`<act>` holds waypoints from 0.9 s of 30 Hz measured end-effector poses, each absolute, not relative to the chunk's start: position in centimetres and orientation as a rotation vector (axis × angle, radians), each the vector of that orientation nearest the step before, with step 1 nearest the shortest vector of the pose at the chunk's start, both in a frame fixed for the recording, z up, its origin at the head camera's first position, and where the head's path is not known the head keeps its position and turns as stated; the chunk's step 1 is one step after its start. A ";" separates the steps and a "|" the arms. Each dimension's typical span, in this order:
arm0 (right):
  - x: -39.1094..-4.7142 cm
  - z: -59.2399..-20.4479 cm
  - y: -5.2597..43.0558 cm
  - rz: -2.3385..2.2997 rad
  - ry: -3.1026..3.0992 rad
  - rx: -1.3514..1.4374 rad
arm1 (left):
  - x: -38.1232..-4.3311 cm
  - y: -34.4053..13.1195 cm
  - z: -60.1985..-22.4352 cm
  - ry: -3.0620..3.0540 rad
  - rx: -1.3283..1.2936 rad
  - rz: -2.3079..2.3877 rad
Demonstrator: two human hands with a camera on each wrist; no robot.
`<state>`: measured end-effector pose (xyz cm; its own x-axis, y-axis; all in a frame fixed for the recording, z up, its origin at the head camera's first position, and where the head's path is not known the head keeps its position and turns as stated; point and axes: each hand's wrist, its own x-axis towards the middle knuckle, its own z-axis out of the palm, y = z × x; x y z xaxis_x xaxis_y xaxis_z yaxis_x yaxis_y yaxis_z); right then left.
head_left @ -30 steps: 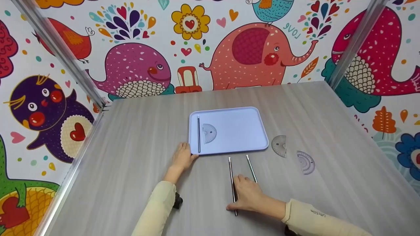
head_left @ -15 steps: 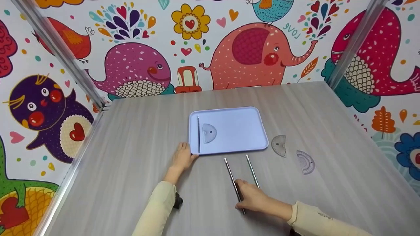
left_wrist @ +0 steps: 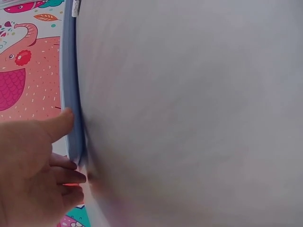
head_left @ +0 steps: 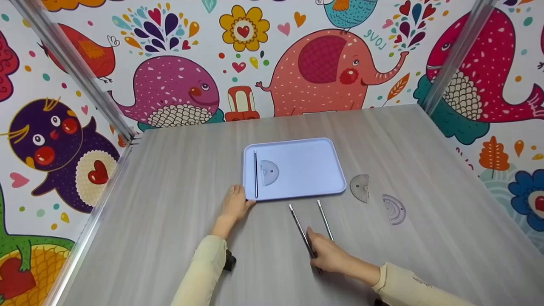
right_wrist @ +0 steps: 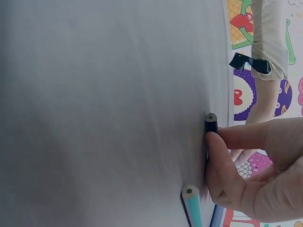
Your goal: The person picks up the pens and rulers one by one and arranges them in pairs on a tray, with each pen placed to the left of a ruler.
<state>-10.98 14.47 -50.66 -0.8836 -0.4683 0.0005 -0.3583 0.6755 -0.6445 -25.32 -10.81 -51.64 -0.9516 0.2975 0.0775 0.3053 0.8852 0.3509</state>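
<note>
My left hand [head_left: 234, 206] holds the near left corner of a pale lilac tray [head_left: 306, 196], thumb on the front side and fingers at the left side. In the left wrist view the thumb touches the tray's outer wall [left_wrist: 71, 85]. My right hand [head_left: 329, 253] pinches a dark pencil [head_left: 299, 225] near its close end; the right wrist view shows its blunt end [right_wrist: 211, 118]. The pencil slants, its pale tip pointing toward the tray. To its right lies a green pencil [head_left: 324, 219], partly hidden by the hand; its turquoise end [right_wrist: 193, 208] shows in the right wrist view.
Inside the tray, at the left, are another dark pencil [head_left: 256, 174] and a clear protractor [head_left: 269, 173]. A grey protractor [head_left: 360, 188] and a purplish protractor [head_left: 395, 210] lie right of the tray. Patterned walls border the wooden-look table [head_left: 182, 170].
My right hand has moved a little to the right with the dark pencil, whose near end has swung right so that it slants more. The left hand stays at the tray's corner.
</note>
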 end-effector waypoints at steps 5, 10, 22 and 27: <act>-11.1 -50.8 14.3 -1.025 2.705 -0.589 | -25.2 -10.9 -51.6 -3.055 -0.475 -0.609; -11.1 -50.9 14.2 -1.009 2.715 -0.562 | -25.2 -11.0 -51.6 -3.085 -0.464 -0.626; -11.8 -51.0 14.6 -1.168 2.591 -0.526 | -25.2 -11.0 -51.7 -3.112 -0.440 -0.620; -11.7 -51.2 14.4 -1.051 2.723 -0.596 | -25.2 -10.9 -51.7 -3.093 -0.447 -0.626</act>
<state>-11.73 14.36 -51.18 -0.9072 -0.4207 -0.0082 -0.3061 0.6732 -0.6731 -25.22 -10.92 -51.67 -0.9597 0.2808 0.0105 0.2628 0.8837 0.3873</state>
